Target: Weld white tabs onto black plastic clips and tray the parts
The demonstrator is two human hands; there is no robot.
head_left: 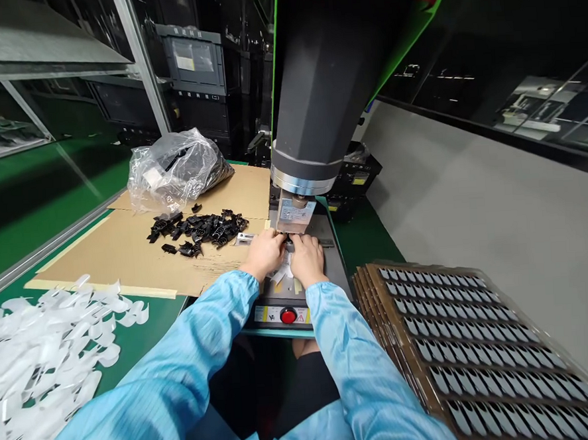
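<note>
Both arms reach forward from the bottom of the frame toward its centre, each covered to the wrist in a light blue sleeve. The left forearm rises from the lower left on a long diagonal; the right forearm comes up more steeply from the bottom centre. The two converge, so the hands meet just above the middle of the frame. The left hand (265, 253) lies palm down, knuckles up, fingers curled forward and inward. The right hand (306, 258) sits just beside it, also palm down, fingertips bent downward and hidden from view.
</note>
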